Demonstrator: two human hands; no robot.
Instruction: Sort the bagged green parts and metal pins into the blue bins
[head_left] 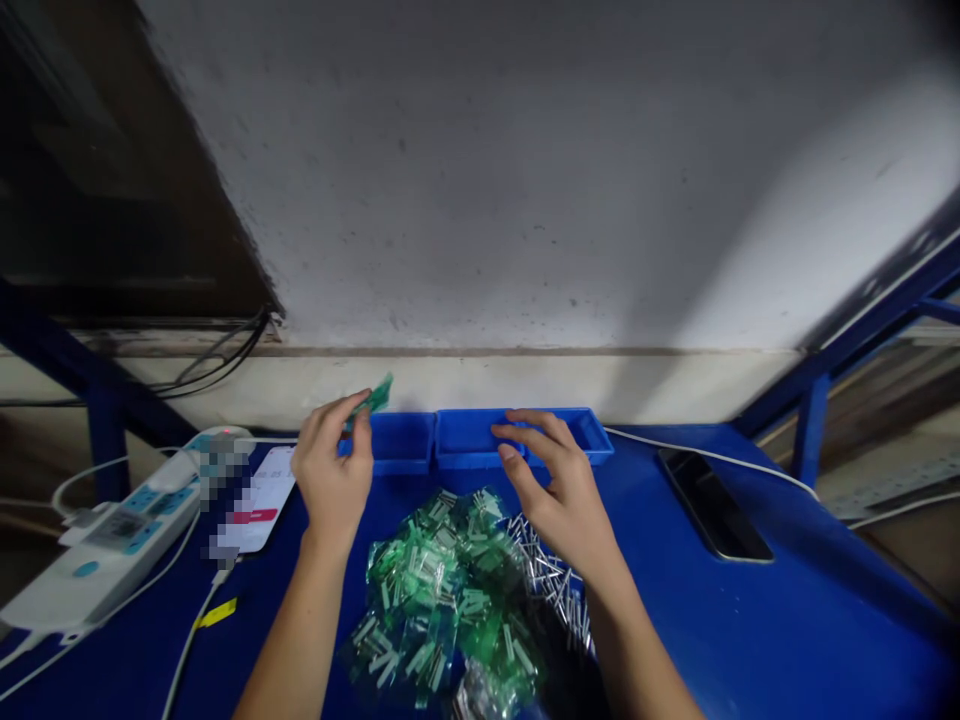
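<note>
My left hand (335,455) pinches a small green plastic bag (381,393) between thumb and fingers, above the left end of a row of blue bins (403,445). What the bag contains, I cannot make out. My right hand (551,480) is held over the bins further right, its fingers apart with nothing between them. Below and between both hands lies a heap of green plastic bags (431,570) with short pale and metallic pieces inside. Loose silver metal pins (551,575) are piled beside the heap, partly hidden by my right forearm.
On the left of the blue table (810,620) are a white power strip (112,545), a lit phone (266,500), cables and a yellow tag (218,612). A dark phone (712,505) lies on the right. A wall (540,200) rises behind the bins.
</note>
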